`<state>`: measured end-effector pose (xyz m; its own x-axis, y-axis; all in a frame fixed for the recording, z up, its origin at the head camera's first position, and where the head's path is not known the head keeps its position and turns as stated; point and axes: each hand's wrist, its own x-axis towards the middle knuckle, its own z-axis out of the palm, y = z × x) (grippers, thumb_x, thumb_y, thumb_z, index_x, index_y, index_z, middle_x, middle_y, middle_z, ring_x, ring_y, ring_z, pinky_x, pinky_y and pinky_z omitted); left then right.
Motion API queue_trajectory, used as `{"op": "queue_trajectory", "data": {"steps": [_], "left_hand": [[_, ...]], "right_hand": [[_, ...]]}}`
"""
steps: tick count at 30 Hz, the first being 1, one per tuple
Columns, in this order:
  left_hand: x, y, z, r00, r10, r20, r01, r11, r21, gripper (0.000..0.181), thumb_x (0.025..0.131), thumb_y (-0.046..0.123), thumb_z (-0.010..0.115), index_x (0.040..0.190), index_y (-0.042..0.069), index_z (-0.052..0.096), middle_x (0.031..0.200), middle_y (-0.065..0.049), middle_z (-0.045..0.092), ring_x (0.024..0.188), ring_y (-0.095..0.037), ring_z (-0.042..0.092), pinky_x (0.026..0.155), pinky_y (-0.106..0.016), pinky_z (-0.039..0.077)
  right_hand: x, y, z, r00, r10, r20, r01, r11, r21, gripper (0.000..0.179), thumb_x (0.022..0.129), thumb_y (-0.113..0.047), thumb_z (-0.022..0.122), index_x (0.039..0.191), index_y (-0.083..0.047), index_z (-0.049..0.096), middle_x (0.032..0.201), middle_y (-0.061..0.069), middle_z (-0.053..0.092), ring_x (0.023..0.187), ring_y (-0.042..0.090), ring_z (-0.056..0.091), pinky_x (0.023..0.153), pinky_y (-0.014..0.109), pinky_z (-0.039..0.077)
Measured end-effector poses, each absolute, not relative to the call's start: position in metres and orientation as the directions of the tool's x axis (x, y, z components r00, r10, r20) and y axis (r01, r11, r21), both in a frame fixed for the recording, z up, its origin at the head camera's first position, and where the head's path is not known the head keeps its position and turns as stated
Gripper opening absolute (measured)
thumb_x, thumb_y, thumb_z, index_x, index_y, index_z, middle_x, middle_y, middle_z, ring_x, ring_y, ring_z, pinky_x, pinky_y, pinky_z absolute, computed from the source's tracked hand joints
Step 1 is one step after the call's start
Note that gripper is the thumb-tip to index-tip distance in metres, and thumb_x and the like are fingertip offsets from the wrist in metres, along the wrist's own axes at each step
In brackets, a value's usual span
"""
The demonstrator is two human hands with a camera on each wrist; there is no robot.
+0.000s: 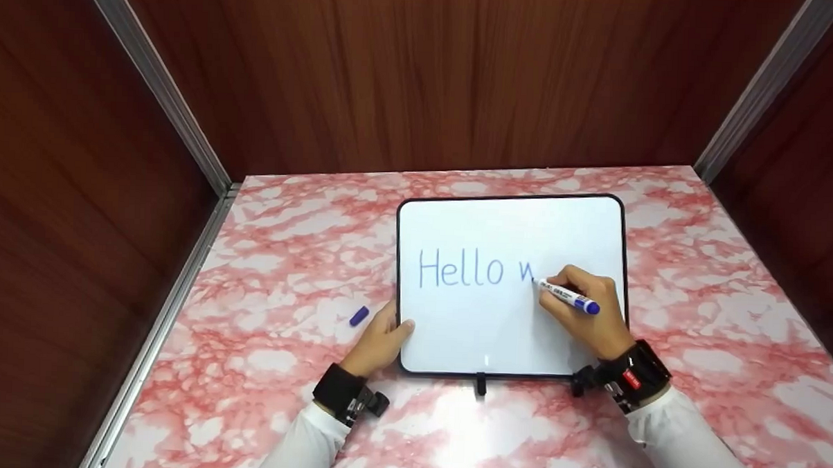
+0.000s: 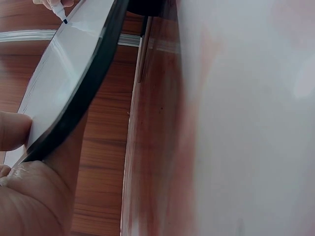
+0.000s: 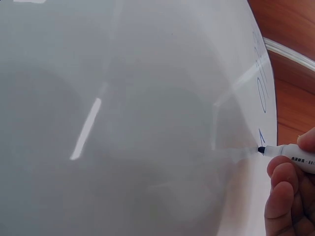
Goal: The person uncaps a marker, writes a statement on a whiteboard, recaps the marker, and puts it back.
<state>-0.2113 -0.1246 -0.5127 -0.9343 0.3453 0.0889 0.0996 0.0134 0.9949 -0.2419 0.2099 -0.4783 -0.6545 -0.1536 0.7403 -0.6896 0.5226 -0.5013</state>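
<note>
Right sleeve [image 1: 693,437] nearest my head cam. Right hand [image 1: 597,320] pinches marker [image 1: 563,294], tip left of grip at whiteboard [image 1: 482,333], axis slanting down-right; left hand [image 1: 378,340] grips board's left edge.

The head view looks from above, forward and down, and from farther away it takes in the table [image 1: 265,402], the whiteboard [image 1: 482,333], the left hand [image 1: 378,340], the right hand [image 1: 590,313] and the wooden wall [image 1: 429,82] behind. The left wrist view is close to its hand and looks along the edge of the whiteboard, with the table turned sideways at right. The right wrist view faces the white surface from very near, and all three views share the tip of the marker [image 1: 565,294].
</note>
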Motion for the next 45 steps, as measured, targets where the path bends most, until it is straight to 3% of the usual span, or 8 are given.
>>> {"op": "queue_trajectory", "data": {"steps": [18,33,45], "left_hand": [[-0.212,-0.124,-0.514,-0.923,0.368,0.114,0.115,-0.019,0.993,0.044,0.095,-0.011,0.039,0.139,-0.012,0.036,0.130,-0.028,0.053,0.112,-0.032,0.057,0.095,-0.039,0.049],[-0.211,-0.124,-0.512,-0.935,0.344,0.088,0.100,0.019,0.995,0.042,0.096,-0.008,0.040,0.138,-0.010,0.039,0.125,-0.027,0.057,0.106,-0.032,0.061,0.088,-0.039,0.053],[-0.212,-0.125,-0.515,-0.918,0.380,0.115,0.117,-0.020,0.993,0.045,0.097,-0.009,0.038,0.141,-0.011,0.034,0.128,-0.027,0.054,0.111,-0.031,0.058,0.093,-0.039,0.050]], "right_hand": [[-0.253,0.213,-0.468,-0.650,-0.141,0.746,-0.685,0.533,-0.496,0.014,0.073,0.003,0.074,0.074,-0.010,0.067,0.069,-0.008,0.067,0.052,0.007,0.054,0.046,0.015,0.041],[-0.257,0.213,-0.463,-0.662,-0.148,0.735,-0.685,0.519,-0.512,0.018,0.074,0.004,0.074,0.075,-0.012,0.067,0.071,-0.008,0.068,0.053,0.007,0.054,0.047,0.015,0.041],[-0.254,0.218,-0.457,-0.657,-0.118,0.745,-0.670,0.543,-0.506,0.019,0.070,0.007,0.076,0.074,-0.008,0.065,0.068,-0.004,0.067,0.052,0.008,0.054,0.047,0.014,0.040]]}}
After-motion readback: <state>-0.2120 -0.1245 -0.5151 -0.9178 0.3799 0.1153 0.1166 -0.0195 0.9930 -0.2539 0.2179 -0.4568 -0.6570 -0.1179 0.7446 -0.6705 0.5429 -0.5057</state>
